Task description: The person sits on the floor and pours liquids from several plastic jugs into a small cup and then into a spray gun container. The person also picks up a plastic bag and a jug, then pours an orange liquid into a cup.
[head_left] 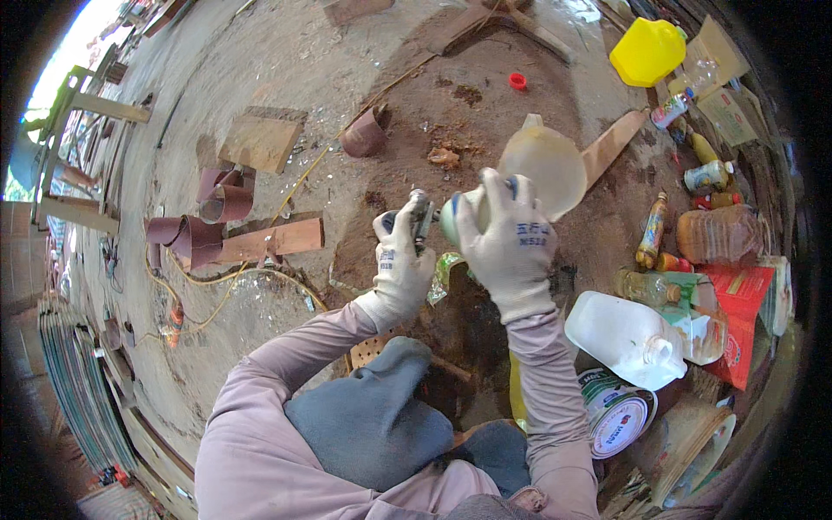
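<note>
In the head view, the gloved left hand (400,270) curls its fingers around a small metal tool (421,212). Just right of it, the gloved right hand (510,247) is partly closed, gripping a pale rounded cup (449,227). A translucent container (548,169) sits just beyond the right hand; farther beyond, a red cap (517,81) lies on the ground (390,121).

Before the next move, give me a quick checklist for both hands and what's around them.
1. Left grip closed on the dark metallic tool: ok.
2. Right grip holding the pale round item: ok.
3. Tool and pale round item touching: cannot tell.
4. Right grip apart from the translucent round container: cannot tell, they overlap.
5. Red cap apart from both hands: ok.
</note>
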`<state>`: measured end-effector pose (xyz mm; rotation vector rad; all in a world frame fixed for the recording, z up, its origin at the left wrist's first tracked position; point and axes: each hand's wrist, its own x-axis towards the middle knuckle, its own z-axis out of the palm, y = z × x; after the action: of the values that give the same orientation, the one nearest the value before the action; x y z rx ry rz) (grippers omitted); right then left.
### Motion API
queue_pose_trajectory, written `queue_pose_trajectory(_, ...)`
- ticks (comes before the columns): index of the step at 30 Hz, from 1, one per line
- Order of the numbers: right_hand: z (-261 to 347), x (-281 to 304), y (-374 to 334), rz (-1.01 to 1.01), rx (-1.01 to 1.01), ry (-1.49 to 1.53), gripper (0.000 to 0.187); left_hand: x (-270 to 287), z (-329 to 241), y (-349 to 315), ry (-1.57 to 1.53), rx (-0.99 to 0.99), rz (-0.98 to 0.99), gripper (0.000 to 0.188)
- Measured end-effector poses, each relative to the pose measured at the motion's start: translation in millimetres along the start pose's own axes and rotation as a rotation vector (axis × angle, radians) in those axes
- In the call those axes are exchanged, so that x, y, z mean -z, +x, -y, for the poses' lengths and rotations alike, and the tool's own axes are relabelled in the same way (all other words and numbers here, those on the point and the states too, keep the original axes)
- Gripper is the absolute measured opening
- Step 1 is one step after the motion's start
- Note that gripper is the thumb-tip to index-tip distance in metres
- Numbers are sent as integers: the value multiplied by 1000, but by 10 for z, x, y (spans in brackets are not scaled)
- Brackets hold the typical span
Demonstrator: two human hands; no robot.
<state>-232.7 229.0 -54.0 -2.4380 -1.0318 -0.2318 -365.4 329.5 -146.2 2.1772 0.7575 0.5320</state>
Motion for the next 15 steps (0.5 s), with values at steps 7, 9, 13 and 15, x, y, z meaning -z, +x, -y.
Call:
queue_pose_trajectory(7, 95, 202, -83, 216, 202, 102, 55, 82, 434, 171, -851, 545, 504, 71)
queue_pose_trajectory(9, 21, 383, -274, 101, 367, 154, 61, 174, 592, 304, -900, 608, 424, 56)
queue_pose_trajectory(13, -446, 983, -949, 429, 406, 135, 62, 516, 867, 1166, -544, 589, 136, 26)
queue_pose_trajectory(15, -609, 1188, -1344, 633, 266, 106, 61, 537, 938, 1294, -416, 615, 31, 23)
